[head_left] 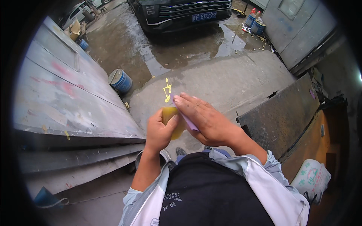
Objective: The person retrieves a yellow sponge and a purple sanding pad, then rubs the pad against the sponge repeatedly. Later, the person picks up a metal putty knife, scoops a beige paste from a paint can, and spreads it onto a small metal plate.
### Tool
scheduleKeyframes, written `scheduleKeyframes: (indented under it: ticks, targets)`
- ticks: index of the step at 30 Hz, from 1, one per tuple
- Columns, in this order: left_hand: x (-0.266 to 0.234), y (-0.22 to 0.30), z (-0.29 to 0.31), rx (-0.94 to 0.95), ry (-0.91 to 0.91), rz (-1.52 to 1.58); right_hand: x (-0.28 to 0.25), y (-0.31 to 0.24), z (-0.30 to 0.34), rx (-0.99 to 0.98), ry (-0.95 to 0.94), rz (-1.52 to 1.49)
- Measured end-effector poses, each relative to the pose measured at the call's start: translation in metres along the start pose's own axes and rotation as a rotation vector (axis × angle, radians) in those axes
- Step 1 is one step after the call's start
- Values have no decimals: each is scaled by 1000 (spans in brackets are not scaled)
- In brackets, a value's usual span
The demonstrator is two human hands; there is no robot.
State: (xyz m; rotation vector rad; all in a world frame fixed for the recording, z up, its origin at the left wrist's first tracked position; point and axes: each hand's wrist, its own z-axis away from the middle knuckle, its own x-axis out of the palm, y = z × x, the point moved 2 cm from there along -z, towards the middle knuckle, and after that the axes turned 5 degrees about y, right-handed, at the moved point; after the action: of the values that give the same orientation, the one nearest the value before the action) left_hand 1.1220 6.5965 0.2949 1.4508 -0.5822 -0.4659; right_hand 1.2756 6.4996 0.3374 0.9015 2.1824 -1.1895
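Note:
My left hand (160,130) grips a smooth olive-yellow piece (169,113) with a rounded lower end; its thumb lies across the face. I cannot tell exactly what this piece is. Against its right edge, my right hand (201,118) presses a purple sheet (190,123) that looks like sandpaper. The right fingers are straight and close together, pointing up and left, and they cover much of the sheet. Both hands are in front of my chest, above the concrete floor (226,81). Just beyond them, a thin yellow streak (167,90) shows against the floor.
A paint-smeared metal door (75,86) stands at left, a blue drum (120,81) beside it. Ahead is a dark car (181,15) on wet ground. At right are a worn metal panel (281,113) and a white sack (311,179). More blue drums (258,27) stand far right.

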Motion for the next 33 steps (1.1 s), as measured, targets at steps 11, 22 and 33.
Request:
scheduleKeyframes:
  ticks: [11,22,33]
  targets:
    - [-3,-12,5,-16,-65,30,18,-6,8,-58,11,47]
    - [3,-8,7,-165,-24,583,21,-5,4,-89,133,55]
    - [-2,-2,-5,-120,60,649,28,-14,-2,-70,189,68]
